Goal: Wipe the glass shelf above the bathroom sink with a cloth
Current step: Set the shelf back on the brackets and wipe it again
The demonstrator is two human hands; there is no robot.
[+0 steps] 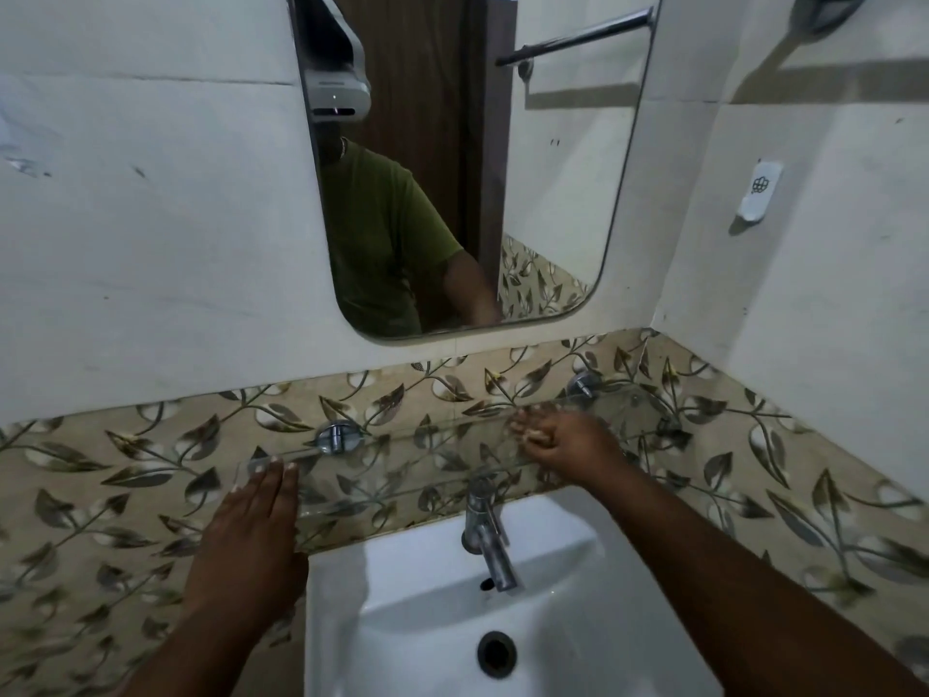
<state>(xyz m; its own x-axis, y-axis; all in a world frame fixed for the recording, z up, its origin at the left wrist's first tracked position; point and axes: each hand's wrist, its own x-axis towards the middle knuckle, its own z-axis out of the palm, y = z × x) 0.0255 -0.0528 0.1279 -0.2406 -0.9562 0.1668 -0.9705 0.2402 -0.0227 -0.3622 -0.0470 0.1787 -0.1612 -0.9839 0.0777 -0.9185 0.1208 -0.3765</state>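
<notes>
A bathroom corner, pale wall above a band of leaf-patterned tiles (151, 475); the clear glass shelf (402, 445) juts from that band on chrome brackets (338, 437), just above the white sink (553, 621) and steel tap (486, 535); no writing legible; left hand (251, 535) flat, fingers straight on the shelf's left front edge; right hand (563, 442) curled on the shelf's right part, whether it holds a cloth I cannot tell.
</notes>
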